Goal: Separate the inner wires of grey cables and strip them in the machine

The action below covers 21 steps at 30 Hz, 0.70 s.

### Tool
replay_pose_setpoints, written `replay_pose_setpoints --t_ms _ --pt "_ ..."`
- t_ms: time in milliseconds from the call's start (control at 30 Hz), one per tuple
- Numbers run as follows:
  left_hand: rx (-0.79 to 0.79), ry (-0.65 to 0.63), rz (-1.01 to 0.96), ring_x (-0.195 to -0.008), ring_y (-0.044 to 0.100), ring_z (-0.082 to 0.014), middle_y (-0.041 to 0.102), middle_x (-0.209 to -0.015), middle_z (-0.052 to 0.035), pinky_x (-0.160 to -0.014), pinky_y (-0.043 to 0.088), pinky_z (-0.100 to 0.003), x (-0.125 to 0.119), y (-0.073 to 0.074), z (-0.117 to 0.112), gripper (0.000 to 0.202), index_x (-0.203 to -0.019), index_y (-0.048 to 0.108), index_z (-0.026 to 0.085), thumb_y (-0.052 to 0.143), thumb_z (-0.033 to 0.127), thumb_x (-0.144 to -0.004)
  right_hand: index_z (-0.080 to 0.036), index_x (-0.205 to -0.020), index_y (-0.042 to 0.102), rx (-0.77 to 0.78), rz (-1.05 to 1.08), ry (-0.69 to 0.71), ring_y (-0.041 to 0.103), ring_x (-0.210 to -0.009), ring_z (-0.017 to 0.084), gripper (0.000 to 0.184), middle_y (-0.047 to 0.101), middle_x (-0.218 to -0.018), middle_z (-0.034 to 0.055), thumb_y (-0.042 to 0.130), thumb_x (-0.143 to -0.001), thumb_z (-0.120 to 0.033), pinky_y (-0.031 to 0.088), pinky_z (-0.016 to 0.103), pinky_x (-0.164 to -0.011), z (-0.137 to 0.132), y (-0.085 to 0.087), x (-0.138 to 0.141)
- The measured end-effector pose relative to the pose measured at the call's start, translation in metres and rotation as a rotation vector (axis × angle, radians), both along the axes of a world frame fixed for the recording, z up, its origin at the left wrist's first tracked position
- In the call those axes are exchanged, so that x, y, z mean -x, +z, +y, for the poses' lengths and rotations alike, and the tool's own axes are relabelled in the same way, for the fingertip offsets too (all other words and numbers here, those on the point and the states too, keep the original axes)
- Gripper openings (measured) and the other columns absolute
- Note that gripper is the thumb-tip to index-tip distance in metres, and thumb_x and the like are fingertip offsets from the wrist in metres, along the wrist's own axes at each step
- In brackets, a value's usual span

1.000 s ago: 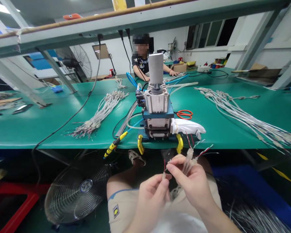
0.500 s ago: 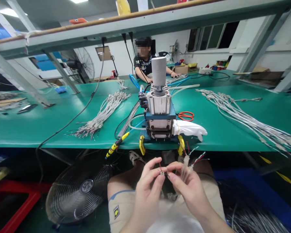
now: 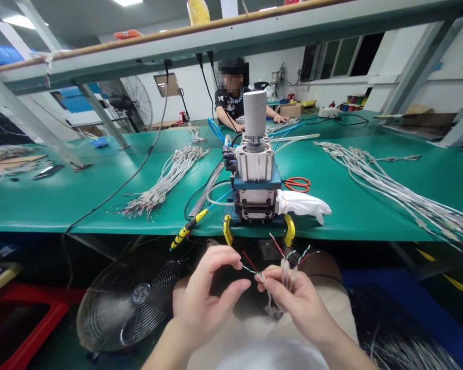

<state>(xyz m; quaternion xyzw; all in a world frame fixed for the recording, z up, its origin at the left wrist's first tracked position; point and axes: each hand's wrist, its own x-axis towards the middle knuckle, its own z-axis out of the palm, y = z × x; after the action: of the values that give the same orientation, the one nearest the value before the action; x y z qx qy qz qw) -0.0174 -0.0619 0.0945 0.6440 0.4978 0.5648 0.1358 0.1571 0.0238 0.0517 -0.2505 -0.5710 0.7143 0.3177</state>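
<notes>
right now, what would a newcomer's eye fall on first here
Most likely the machine near the middle, at the front edge of the green table, with a grey cylinder on top. Just below it in view, the right hand has cables in its grip, wire ends sticking up. The fan at lower left may catch the eye next.

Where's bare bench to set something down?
Green bench, best patches: right, between white cloth and right cable bundle; front left, between shelf leg and black cord. Crowded: around the machine, hoses, orange-handled scissors, yellow-black tool; in front, left hand, right hand, held cables.
</notes>
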Motion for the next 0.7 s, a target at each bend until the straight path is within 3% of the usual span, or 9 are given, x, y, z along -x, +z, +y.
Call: replay_pose_setpoints --t_ms 67,233,433,533,700 --pt "0.027 -0.01 0.125 -0.096 0.059 -0.019 0.059 -0.102 -0.006 -0.085 0.051 -0.031 0.006 0.006 -0.001 0.041 -0.116 0.055 0.025 0.063 0.002 -0.083 -0.017 -0.085 0.076 -0.024 -0.008 -0.01 0.037 -0.047 0.007 0.026 0.066 -0.07 0.0021 0.065 -0.087 -0.041 0.03 0.022 -0.045 0.001 0.001 -0.001" --pt "0.033 0.005 0.228 -0.099 0.059 -0.0186 0.059 -0.104 -0.007 -0.085 0.052 -0.029 0.011 0.011 0.0 0.043 -0.117 0.054 0.024 0.063 0.0 -0.083 -0.018 -0.085 0.076 -0.102 -0.019 -0.023 0.058 -0.066 0.015 0.023 0.071 -0.076 0.0043 0.065 -0.087 -0.038 0.045 0.026 -0.064 0.002 0.004 -0.001" --pt "0.048 -0.044 0.365 -0.089 0.061 -0.0124 0.06 -0.1 -0.0057 -0.077 0.052 -0.02 0.015 0.012 -0.001 0.033 -0.11 0.06 0.019 0.06 -0.003 -0.085 -0.018 -0.085 0.076 -0.103 -0.064 -0.012 0.062 -0.071 0.018 0.023 0.072 -0.078 0.0047 0.066 -0.086 -0.039 0.049 0.028 -0.071 0.002 0.003 -0.002" --pt "0.03 -0.035 0.436 -0.088 0.06 -0.013 0.06 -0.099 -0.0066 -0.075 0.051 -0.02 0.018 0.012 -0.002 0.035 -0.114 0.061 0.018 0.061 -0.001 -0.085 -0.019 -0.087 0.077 -0.108 -0.066 -0.014 0.064 -0.074 0.019 0.021 0.073 -0.08 0.005 0.066 -0.086 -0.037 0.049 0.029 -0.072 0.003 0.002 -0.003" --pt "0.114 -0.053 0.558 -0.083 0.06 -0.0145 0.061 -0.093 -0.0075 -0.074 0.05 -0.023 0.021 0.017 -0.002 0.015 -0.102 0.062 0.016 0.058 0.007 -0.089 -0.021 -0.093 0.078 -0.126 -0.073 -0.022 0.064 -0.076 0.019 0.02 0.073 -0.083 0.0045 0.065 -0.087 -0.034 0.049 0.029 -0.073 0.003 -0.001 -0.004"
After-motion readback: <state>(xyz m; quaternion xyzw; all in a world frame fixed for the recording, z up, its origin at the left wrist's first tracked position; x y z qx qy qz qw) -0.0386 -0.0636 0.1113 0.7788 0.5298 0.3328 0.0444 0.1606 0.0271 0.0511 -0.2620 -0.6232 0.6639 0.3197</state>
